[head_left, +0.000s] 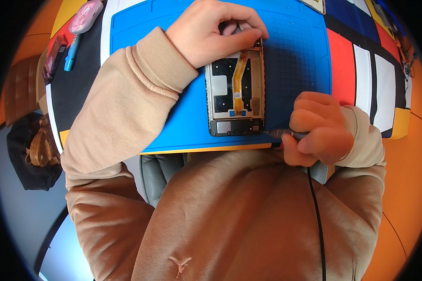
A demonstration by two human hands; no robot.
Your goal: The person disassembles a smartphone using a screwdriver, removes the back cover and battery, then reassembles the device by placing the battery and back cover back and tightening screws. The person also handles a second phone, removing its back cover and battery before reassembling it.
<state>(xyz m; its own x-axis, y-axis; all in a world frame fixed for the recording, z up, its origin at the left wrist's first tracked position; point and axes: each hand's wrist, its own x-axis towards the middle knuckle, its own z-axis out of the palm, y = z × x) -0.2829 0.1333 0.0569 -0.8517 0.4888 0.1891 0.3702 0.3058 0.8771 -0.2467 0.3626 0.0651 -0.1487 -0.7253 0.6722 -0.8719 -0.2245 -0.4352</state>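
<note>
An opened phone body (220, 84) lies upright on the blue work mat (295, 70), showing its black and silver inside and an orange ribbon cable (239, 89). My left hand (211, 33) is curled over the phone's top end, fingers gripping it and partly hiding that end. My right hand (321, 129) holds a thin screwdriver (279, 133) in closed fingers, its tip at the phone's lower right corner. A dark cord (316, 210) hangs down below that hand.
At the upper left are a pink case (84, 14), a blue pen (71, 51) and a dark-red item (54, 63) on the colour-block tabletop (342, 56). A pale-edged object (314, 4) touches the top edge. A black bag (28, 154) sits lower left, off the table.
</note>
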